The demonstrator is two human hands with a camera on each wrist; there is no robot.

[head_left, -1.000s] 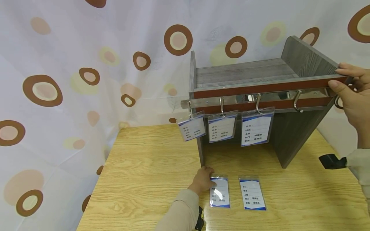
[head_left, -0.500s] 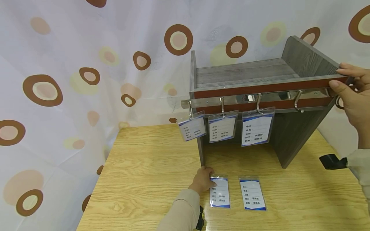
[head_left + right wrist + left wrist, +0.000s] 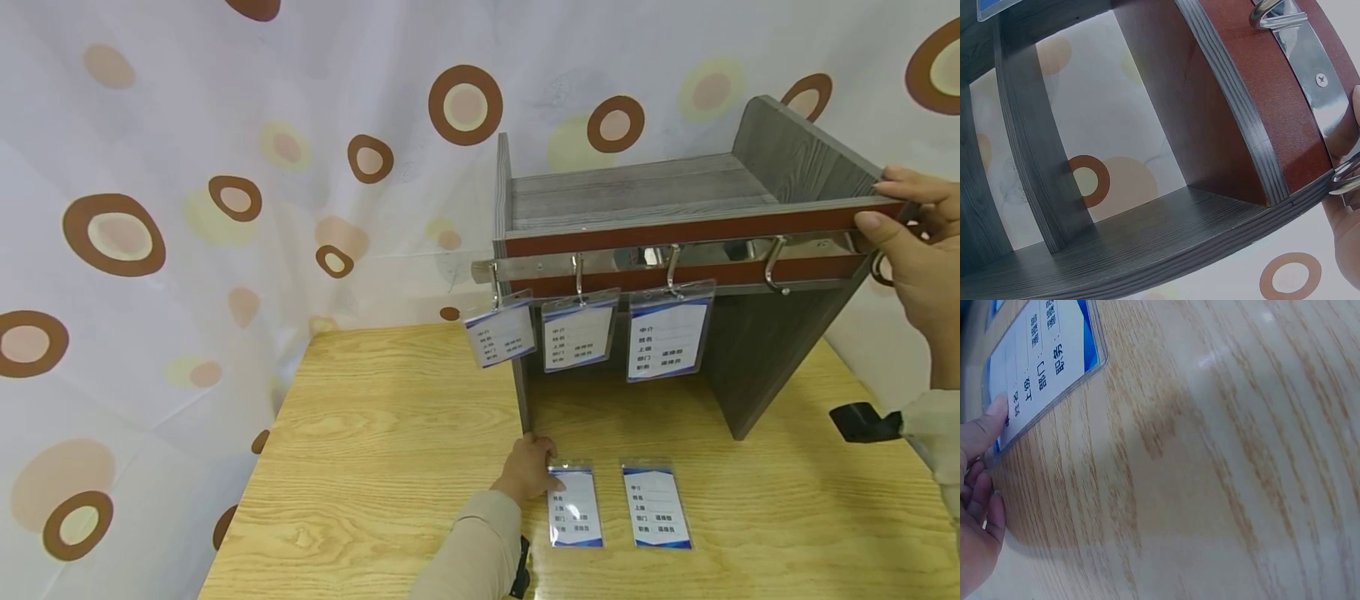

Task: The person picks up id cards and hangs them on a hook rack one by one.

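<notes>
1. Reads 姓名, 上级, 部门 and 职务 in dark print down the near badge point(image 3: 576, 510), at lower centre of the head frame and upper left of the left wrist frame; shows further characters after the last two lines, too small to read surely.
2. Looks white with blue edging at both ends, inside a clear plastic sleeve; catches a patch of glare in the head frame; lies on the wood-grain table point(image 3: 375, 433).
3. Pinches the near badge at its upper left corner with the left hand point(image 3: 527, 471), thumb over the face.
4. Shows similar print and blue edging on the second badge point(image 3: 657, 508), lying just to the right.
5. Repeats 姓名, 上级, 部门 and 职务 on the third hanging badge point(image 3: 670, 335), right of centre; hangs in a row with two more, the left badge point(image 3: 500, 333) and middle badge point(image 3: 577, 335), from metal hooks point(image 3: 774, 267).
6. Grips the grey shelf unit point(image 3: 645, 192) by its front corner with the right hand point(image 3: 918, 237), at the right edge of the head frame.
</notes>
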